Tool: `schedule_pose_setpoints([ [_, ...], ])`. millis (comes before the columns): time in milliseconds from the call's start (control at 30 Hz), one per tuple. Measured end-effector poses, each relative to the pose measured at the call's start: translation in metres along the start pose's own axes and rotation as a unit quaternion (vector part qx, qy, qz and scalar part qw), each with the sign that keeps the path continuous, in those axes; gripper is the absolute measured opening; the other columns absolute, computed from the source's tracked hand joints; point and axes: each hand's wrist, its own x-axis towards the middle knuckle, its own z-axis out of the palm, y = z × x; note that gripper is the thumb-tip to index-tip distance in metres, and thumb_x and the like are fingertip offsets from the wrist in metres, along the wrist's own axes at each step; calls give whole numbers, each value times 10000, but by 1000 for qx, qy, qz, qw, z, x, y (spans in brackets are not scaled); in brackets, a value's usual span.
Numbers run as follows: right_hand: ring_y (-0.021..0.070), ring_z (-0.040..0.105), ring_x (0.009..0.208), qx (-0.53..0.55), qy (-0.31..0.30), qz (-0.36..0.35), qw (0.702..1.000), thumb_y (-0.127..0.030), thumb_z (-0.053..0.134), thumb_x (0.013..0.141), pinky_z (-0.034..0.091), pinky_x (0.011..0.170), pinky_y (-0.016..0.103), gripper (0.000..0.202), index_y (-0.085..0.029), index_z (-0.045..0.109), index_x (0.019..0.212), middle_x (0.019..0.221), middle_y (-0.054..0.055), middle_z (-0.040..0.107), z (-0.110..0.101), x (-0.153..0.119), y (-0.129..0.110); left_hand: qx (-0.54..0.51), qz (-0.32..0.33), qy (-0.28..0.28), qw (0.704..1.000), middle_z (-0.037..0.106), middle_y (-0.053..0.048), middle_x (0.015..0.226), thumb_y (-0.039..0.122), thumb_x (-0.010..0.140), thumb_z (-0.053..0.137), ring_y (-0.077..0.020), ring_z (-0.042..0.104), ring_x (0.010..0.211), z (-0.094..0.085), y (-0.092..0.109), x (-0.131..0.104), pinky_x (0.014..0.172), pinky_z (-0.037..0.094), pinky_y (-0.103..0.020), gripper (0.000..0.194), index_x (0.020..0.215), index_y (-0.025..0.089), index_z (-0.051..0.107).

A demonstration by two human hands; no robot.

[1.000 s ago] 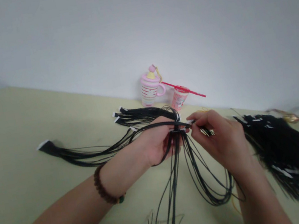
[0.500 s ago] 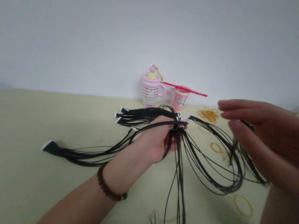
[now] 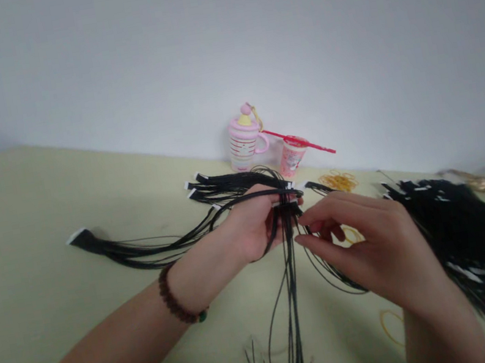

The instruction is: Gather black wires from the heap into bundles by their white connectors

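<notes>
Thin, floppy-looking black wires (image 3: pixel 289 260) are being gripped well near white plugs (image 3: pixel 290 186) by the left hand (image 3: pixel 251 226), the right hand (image 3: pixel 380 239) being held open

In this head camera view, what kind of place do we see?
Probably a cable assembly bench: many black cables with white connectors, loose yellow rubber bands, and a left hand holding a bunch.

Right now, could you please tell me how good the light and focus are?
Head view: dim, soft light, brighter on the middle of the wall; faint shadows on the table; black cable pile at right soft, its white ends smeared.
</notes>
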Motion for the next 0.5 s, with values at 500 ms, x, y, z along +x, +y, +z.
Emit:
schedule_pose_setpoints([
  [500,136,588,711,-125,24,-61,990,-153,538,823,471,646,251,134,-156,669,852,790,58,632,12,3,6,-58,-3,14,998,509,-20,500,82,725,412,-87,467,408,1,-9,10,377,365,-174,177,592,130,517],
])
